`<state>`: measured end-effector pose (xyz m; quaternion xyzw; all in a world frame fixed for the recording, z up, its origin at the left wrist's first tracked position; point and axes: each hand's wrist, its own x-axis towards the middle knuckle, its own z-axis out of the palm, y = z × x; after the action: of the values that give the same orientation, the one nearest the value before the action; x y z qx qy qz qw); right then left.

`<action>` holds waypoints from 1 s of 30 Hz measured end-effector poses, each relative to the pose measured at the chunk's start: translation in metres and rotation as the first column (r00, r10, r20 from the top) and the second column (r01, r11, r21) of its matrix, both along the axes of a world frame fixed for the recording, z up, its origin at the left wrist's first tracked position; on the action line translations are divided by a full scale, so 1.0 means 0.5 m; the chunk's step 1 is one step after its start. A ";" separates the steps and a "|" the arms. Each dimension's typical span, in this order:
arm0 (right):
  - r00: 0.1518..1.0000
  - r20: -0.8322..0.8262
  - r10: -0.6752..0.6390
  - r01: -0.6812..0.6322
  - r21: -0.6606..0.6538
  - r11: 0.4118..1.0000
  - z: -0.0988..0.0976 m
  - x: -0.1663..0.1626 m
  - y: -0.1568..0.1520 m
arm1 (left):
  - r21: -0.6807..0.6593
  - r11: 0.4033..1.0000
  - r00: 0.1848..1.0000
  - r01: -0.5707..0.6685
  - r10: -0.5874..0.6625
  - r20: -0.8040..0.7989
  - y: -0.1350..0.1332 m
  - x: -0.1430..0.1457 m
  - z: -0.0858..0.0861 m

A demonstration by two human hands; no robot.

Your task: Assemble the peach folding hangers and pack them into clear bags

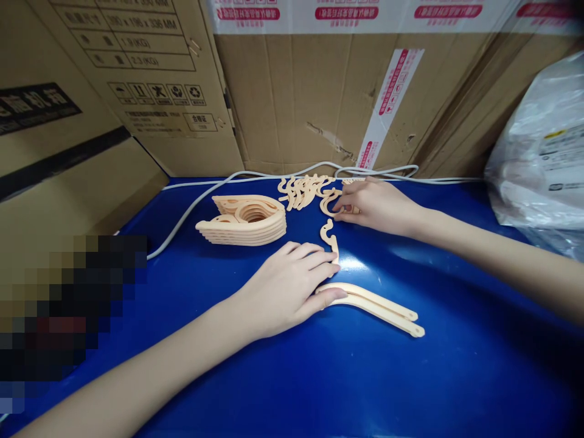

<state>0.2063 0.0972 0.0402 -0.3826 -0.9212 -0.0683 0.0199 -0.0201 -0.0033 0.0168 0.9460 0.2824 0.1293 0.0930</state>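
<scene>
My left hand [298, 283] lies low over the blue table with its fingers stretched out and apart. Its fingertips touch a cream hanger hook [328, 234], and its thumb rests on a pair of long curved hanger arms [378, 301], one beside the other. Farther back, my right hand [374, 204] has its fingers closed in a pinch at a small curved cream piece [327, 204], partly hidden by the fingers. Left of that hand is a loose pile of cream hooks [301, 191]. A neat stack of folded cream hangers [241, 231] stands to the left.
Large cardboard boxes [292, 97] wall off the back and left. A white cable [201, 201] runs along the table's rear and down its left side. Clear plastic wrapping [542, 152] bulges at the right. The blue table surface [365, 383] extends toward me.
</scene>
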 end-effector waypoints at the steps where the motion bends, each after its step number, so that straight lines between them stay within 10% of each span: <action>1: 1.000 0.003 0.000 0.000 0.010 1.000 -0.002 -0.004 -0.001 | 0.018 1.000 1.000 -0.014 0.014 0.001 0.001 -0.001 0.002; 9: 0.965 -0.258 -0.040 0.011 -0.112 0.994 0.023 0.017 -0.021 | 0.072 0.985 0.987 -0.155 0.151 0.059 0.008 -0.007 0.011; 12: 0.896 -0.437 -0.081 -0.040 -0.262 0.964 0.033 0.031 -0.055 | -0.252 0.929 0.918 -0.270 0.327 0.224 0.009 0.001 0.026; 15: 0.869 -0.493 -0.045 -0.114 -0.289 0.950 0.031 0.026 -0.114 | -0.623 0.754 0.820 -0.209 0.482 0.308 0.010 0.017 0.044; 19: 0.890 -0.441 0.117 -0.202 -0.152 0.967 0.022 0.006 -0.188 | -0.776 0.626 0.784 -0.080 0.520 0.339 0.010 0.039 0.049; 25: 0.917 -0.383 0.113 -0.079 0.105 0.991 0.014 0.016 -0.188 | -0.662 0.742 0.804 -0.102 0.453 0.384 0.011 0.047 0.031; 30: 0.941 -0.306 0.148 -0.125 0.091 0.988 0.000 0.021 -0.160 | -0.691 0.723 0.799 -0.014 0.423 0.426 0.003 0.035 0.031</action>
<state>0.2170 0.0172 0.0401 -0.3229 -0.9278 -0.0379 0.1830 -0.0028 -0.0016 0.0325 0.7282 0.3843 0.3020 0.4805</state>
